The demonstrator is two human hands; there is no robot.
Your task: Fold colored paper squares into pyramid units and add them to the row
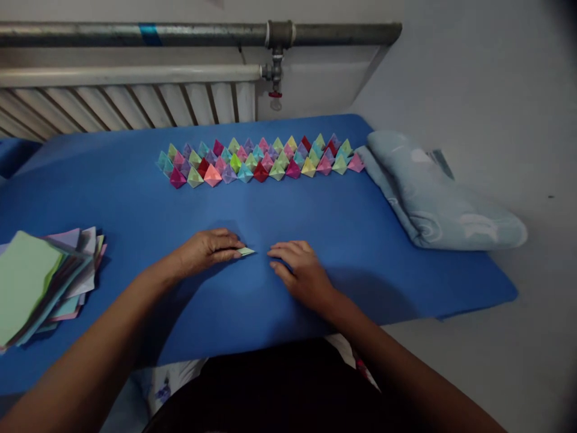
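Note:
Between the thumb and fingers of my left hand (219, 245) is a small folded piece of pale green paper (246, 251). Its pointed tip sticks out to the right, and the rest is hidden under my fingers. My right hand (300, 267) rests a short way to the right, apart from the paper, fingers stretched toward it and thumb slightly separate. I see nothing in it. Both hands are low over the blue tabletop (216, 325). Beyond them stand rows of folded paper pieces (260, 172) in many colours, each with a pointed top.
A stack of coloured paper sheets (27, 282) lies at the left, pale green on top. At the right edge sits a folded light blue blanket (433, 192). Behind the table are a white radiator (171, 102), a metal pipe (202, 35) and a red-handled valve (275, 94).

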